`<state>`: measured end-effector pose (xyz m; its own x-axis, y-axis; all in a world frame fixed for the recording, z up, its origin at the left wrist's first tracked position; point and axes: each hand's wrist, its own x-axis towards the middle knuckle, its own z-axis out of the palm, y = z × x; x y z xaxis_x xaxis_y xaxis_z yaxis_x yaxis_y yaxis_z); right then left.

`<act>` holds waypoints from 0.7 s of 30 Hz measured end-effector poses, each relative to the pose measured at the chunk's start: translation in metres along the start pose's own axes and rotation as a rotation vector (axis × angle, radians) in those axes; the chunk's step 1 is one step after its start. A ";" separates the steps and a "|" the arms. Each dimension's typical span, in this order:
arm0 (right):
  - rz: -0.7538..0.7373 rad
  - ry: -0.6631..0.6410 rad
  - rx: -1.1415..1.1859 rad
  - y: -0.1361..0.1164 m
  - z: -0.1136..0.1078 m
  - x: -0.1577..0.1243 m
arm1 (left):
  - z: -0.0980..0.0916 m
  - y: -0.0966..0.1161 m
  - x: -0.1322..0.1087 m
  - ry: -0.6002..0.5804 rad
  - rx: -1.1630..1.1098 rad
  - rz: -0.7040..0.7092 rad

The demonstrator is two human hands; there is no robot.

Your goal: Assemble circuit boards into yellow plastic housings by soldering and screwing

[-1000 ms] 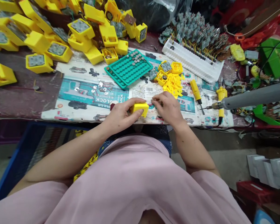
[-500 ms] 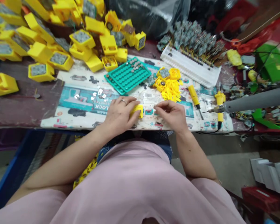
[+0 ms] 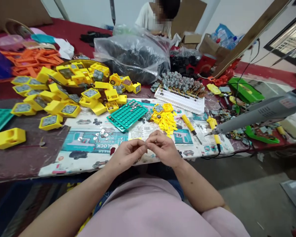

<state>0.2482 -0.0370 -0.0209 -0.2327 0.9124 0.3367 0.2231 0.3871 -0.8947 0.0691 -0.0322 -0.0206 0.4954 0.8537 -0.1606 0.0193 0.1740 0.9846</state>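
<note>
Above the printed sheet [image 3: 80, 138] on the worktop [image 3: 27, 161], left hand [image 3: 128, 154] and right hand [image 3: 164, 150] fingertip to fingertip: pinched, but no telling on what, if anything. Just behind the left fingers, a half-hidden yellow piece [image 3: 138, 139]. Likeliest trouble: from too loose a pinch, loss of anything tiny among the loose yellow parts [image 3: 167, 123]. Also possible: from a wide rightward sweep, a knock to the yellow-handled screwdriver [image 3: 187, 122].
</note>
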 end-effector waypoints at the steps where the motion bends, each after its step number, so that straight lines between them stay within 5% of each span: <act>1: -0.027 -0.006 -0.007 0.002 0.003 -0.001 | 0.001 -0.001 0.000 0.008 -0.042 -0.038; 7: -0.223 0.088 -0.240 -0.003 0.001 -0.020 | 0.003 -0.004 0.000 0.047 -0.142 -0.073; 9: -0.350 0.337 -0.448 -0.011 -0.024 -0.030 | 0.000 -0.002 -0.002 0.054 -0.040 -0.026; 12: -0.578 1.032 -0.684 -0.019 -0.085 -0.041 | -0.007 0.001 -0.007 0.061 0.187 0.111; 14: -0.530 1.264 -0.694 -0.016 -0.127 -0.044 | -0.012 0.001 -0.008 0.074 0.316 0.238; 15: -0.457 1.244 -0.660 -0.012 -0.143 -0.044 | -0.013 0.000 -0.008 0.086 0.371 0.295; 17: -0.170 0.966 -0.421 -0.004 -0.164 -0.045 | -0.014 -0.001 -0.008 0.117 0.473 0.386; 19: 0.034 0.637 -0.168 0.001 -0.166 -0.050 | -0.013 -0.003 -0.008 0.159 0.584 0.445; 21: 0.071 0.446 -0.069 0.000 -0.157 -0.059 | -0.011 -0.006 -0.011 0.196 0.705 0.482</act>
<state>0.4109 -0.0701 0.0059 0.2130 0.8992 0.3821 0.2902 0.3152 -0.9036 0.0544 -0.0374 -0.0258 0.4307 0.8363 0.3394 0.4107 -0.5164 0.7514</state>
